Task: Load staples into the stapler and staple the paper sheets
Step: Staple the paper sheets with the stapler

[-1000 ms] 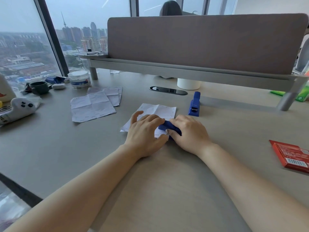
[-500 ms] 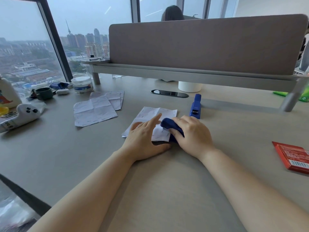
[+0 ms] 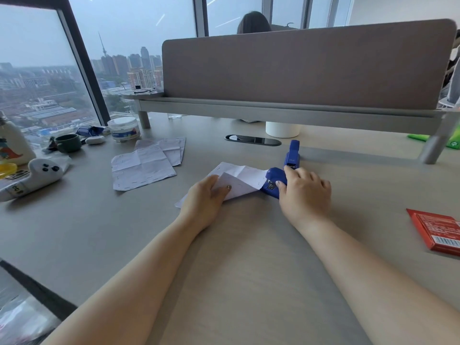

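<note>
A blue stapler (image 3: 273, 181) lies on the desk with its mouth over the right edge of a small stack of white paper sheets (image 3: 240, 180). My right hand (image 3: 305, 194) grips the stapler from the right, thumb on top. The sheets' near left part is under my left hand (image 3: 206, 200), which holds them with the fingers curled around the folded edge. A second blue stapler (image 3: 292, 155) lies just behind my right hand, apart from it.
More white sheets (image 3: 144, 165) with staples along their edges lie to the left. A red packet (image 3: 439, 231) sits at the right. A white toy (image 3: 32, 179), green cup (image 3: 68, 143) and plastic jar (image 3: 123, 129) crowd the far left. A desk divider (image 3: 306, 66) spans the back.
My right hand slid the stapler rightwards to the sheets' right edge. My left hand moved off the stapler and now grips the paper's near left part. The head camera shifted.
</note>
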The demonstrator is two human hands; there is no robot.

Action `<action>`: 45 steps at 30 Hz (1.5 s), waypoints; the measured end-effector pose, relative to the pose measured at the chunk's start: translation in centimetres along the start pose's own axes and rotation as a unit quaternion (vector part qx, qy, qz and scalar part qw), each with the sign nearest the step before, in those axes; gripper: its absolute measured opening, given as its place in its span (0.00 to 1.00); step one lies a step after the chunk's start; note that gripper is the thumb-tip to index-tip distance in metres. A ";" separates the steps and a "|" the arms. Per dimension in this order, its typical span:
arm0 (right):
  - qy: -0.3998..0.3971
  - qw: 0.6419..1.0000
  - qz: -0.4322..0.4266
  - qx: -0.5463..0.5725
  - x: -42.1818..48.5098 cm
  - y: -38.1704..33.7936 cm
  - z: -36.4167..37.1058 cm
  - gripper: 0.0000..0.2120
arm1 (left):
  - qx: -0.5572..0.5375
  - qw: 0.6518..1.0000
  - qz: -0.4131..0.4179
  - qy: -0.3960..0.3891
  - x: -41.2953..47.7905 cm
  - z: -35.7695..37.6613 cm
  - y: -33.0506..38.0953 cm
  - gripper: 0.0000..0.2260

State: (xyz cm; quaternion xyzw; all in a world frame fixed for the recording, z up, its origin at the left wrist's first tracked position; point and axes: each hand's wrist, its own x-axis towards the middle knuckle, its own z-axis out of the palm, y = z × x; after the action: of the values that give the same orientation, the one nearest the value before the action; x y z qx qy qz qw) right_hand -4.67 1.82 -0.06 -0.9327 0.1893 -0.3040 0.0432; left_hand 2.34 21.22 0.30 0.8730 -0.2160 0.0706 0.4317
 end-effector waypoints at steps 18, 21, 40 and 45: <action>-0.107 0.913 -0.113 0.378 -0.8 -4.0 -0.6 0.16 | -0.247 0.968 0.001 -0.053 0.0 0.4 0.6 0.06; -0.134 0.900 -0.091 0.404 -0.8 -3.9 -0.5 0.11 | -0.257 0.965 0.000 -0.058 0.1 0.6 0.5 0.06; -0.148 0.887 -0.099 0.426 -0.5 -3.3 -0.2 0.06 | -0.223 0.974 0.039 0.024 0.1 -0.4 1.0 0.03; -0.031 0.881 -0.082 0.465 -0.3 -3.3 -0.9 0.10 | -0.157 0.971 0.058 0.171 0.8 -1.6 0.2 0.16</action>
State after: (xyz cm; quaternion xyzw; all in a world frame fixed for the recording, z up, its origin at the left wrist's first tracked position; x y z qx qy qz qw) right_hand -4.30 5.04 1.15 -0.8267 -0.0521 -0.3301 0.4526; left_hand 3.05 22.18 1.67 0.7550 -0.1976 0.2087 0.5894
